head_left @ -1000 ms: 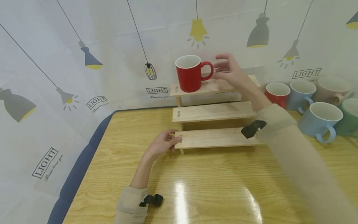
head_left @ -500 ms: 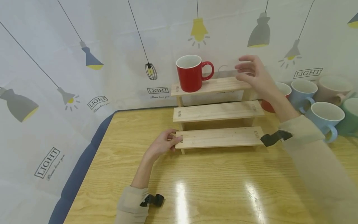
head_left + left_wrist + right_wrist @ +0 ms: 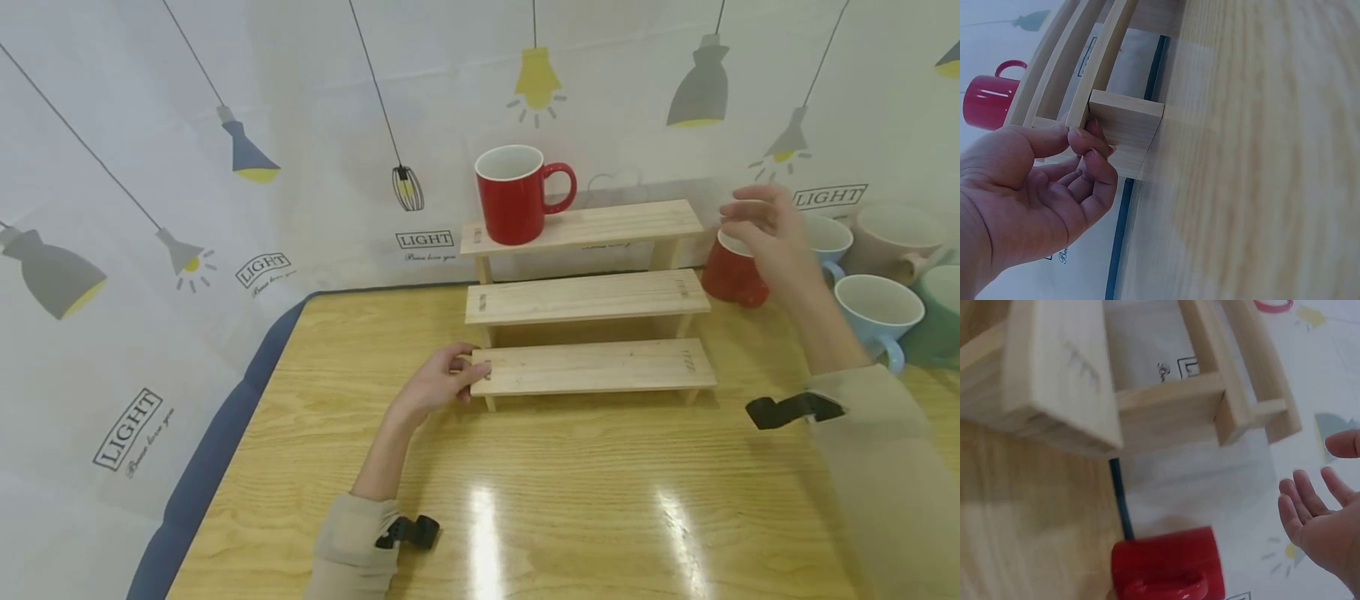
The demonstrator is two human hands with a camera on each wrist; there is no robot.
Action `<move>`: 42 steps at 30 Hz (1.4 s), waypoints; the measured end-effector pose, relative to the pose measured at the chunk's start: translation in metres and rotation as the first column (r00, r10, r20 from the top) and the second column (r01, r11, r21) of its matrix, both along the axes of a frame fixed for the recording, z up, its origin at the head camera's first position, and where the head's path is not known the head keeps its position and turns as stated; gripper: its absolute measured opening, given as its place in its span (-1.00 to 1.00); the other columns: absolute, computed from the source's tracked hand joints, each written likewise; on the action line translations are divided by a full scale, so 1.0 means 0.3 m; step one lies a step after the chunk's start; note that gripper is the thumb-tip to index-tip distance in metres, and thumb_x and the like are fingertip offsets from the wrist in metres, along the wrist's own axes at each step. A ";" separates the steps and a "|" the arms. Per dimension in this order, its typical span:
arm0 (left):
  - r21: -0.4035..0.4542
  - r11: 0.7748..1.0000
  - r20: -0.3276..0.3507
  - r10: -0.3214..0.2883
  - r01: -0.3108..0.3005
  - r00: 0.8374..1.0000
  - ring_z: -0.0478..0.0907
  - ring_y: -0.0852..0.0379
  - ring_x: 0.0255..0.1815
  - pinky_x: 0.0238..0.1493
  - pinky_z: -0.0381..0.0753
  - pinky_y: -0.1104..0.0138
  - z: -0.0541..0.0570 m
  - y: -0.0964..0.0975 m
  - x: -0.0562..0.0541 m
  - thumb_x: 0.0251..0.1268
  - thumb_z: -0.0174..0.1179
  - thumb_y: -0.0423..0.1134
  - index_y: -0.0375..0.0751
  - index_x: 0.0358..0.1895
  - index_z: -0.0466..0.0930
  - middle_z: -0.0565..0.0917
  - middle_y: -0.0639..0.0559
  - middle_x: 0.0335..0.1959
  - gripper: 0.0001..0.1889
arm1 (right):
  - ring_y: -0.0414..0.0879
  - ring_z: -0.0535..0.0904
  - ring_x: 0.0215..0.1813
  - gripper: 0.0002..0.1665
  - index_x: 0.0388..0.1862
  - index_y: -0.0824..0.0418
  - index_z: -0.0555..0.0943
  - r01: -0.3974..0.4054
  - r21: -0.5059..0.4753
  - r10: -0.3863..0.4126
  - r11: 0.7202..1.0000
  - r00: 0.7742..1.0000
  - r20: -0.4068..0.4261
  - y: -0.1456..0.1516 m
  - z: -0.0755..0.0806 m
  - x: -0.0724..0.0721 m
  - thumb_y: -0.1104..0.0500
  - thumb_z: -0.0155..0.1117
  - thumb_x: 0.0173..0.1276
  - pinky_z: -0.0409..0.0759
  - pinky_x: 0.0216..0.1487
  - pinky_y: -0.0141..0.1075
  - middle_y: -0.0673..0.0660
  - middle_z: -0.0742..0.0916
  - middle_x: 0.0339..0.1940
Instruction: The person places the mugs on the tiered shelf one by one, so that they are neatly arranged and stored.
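Observation:
A wooden three-step rack (image 3: 592,367) stands at the back of the table. On the left end of its top step sits a red mug (image 3: 512,200), handle to the right. My left hand (image 3: 442,379) pinches the left end of the lowest step, thumb on top; the left wrist view shows the thumb and fingers on that board (image 3: 1100,69). My right hand (image 3: 772,237) hangs over a second red mug (image 3: 726,273) on the table right of the rack, partly hidden by it. In the right wrist view the fingers (image 3: 1310,494) are loosely spread, holding nothing, apart from that mug (image 3: 1169,562).
Right of the second red mug stand two light blue mugs (image 3: 873,308), a pale pinkish mug (image 3: 892,242) and a green mug (image 3: 941,312). A wall cloth (image 3: 337,150) printed with lamps rises behind the table (image 3: 570,483). Blue edging (image 3: 247,387) runs along the table's left side.
My right hand has moved right, from beside the handle of the mug on the top step to over the second red mug. The left hand keeps its place on the rack.

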State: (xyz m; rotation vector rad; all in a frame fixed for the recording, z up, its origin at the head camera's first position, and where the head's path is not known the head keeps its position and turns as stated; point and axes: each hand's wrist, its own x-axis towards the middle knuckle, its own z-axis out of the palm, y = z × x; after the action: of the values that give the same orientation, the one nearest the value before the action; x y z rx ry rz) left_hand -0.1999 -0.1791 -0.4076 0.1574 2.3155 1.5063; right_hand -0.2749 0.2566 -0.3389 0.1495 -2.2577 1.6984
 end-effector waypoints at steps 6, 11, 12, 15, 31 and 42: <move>0.001 1.000 0.007 0.002 -0.002 1.000 0.50 0.11 -0.45 -0.26 0.53 0.24 -0.005 0.000 -0.003 0.51 0.21 -0.12 -0.36 0.51 0.18 0.59 -0.14 -0.18 -0.32 | -0.36 0.48 0.00 -0.70 0.13 -0.16 0.44 0.099 0.026 -0.101 0.995 0.993 0.058 0.062 -0.074 0.032 0.19 0.10 0.54 0.35 0.01 -0.59 -0.26 0.59 -0.09; 0.004 1.000 0.008 0.005 -0.005 1.000 0.51 0.11 -0.45 -0.26 0.53 0.24 -0.010 -0.001 -0.005 0.51 0.21 -0.12 -0.37 0.51 0.18 0.60 -0.14 -0.16 -0.32 | -0.40 0.47 -0.02 -0.70 0.09 -0.15 0.46 0.164 0.013 -0.165 0.986 0.982 0.091 0.088 -0.124 0.055 0.22 0.11 0.50 0.35 -0.04 -0.62 -0.29 0.60 -0.14; 0.005 1.000 0.009 0.005 -0.005 1.000 0.51 0.11 -0.45 -0.26 0.53 0.23 -0.011 -0.001 -0.006 0.51 0.21 -0.12 -0.37 0.51 0.18 0.60 -0.14 -0.16 -0.32 | -0.41 0.47 -0.02 -0.70 0.07 -0.14 0.47 0.173 0.005 -0.173 0.985 0.980 0.097 0.090 -0.132 0.058 0.23 0.12 0.49 0.35 -0.05 -0.62 -0.29 0.60 -0.15; 0.005 1.000 0.007 0.003 -0.003 1.000 0.51 0.10 -0.45 -0.24 0.54 0.23 -0.012 -0.002 -0.006 0.51 0.21 -0.11 -0.36 0.51 0.18 0.60 -0.14 -0.17 -0.32 | -0.43 0.46 -0.07 -0.71 0.00 -0.14 0.48 0.200 -0.017 -0.197 0.980 0.974 0.114 0.099 -0.150 0.065 0.26 0.13 0.47 0.37 -0.09 -0.61 -0.30 0.59 -0.20; 0.008 1.000 -0.003 -0.003 0.003 1.000 0.50 0.12 -0.46 -0.23 0.56 0.22 -0.007 0.003 -0.004 0.52 0.19 -0.14 -0.39 0.50 0.17 0.60 -0.15 -0.17 -0.33 | -0.37 0.39 -0.17 -0.71 -0.10 -0.11 0.44 0.333 -0.049 -0.308 0.942 0.911 0.273 0.121 -0.220 0.052 0.28 0.17 0.37 0.39 -0.15 -0.55 -0.19 0.50 -0.22; 0.009 1.000 -0.009 -0.019 0.019 1.000 0.48 0.10 -0.48 -0.23 0.56 0.20 -0.008 0.000 -0.002 0.55 0.16 -0.10 -0.37 0.54 0.13 0.54 -0.09 -0.29 -0.31 | -0.41 0.50 -0.28 -0.81 -0.09 0.08 0.43 0.253 -0.058 -0.221 0.966 0.919 0.328 0.135 -0.259 0.043 0.19 0.25 0.42 0.41 -0.18 -0.59 -0.35 0.58 -0.44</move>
State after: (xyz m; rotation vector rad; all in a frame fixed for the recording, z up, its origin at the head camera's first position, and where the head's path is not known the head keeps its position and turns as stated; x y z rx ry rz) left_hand -0.2005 -0.1789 -0.4100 0.1887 2.3081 1.5100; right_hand -0.2620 0.2970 -0.4165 -0.4373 -2.2858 1.8010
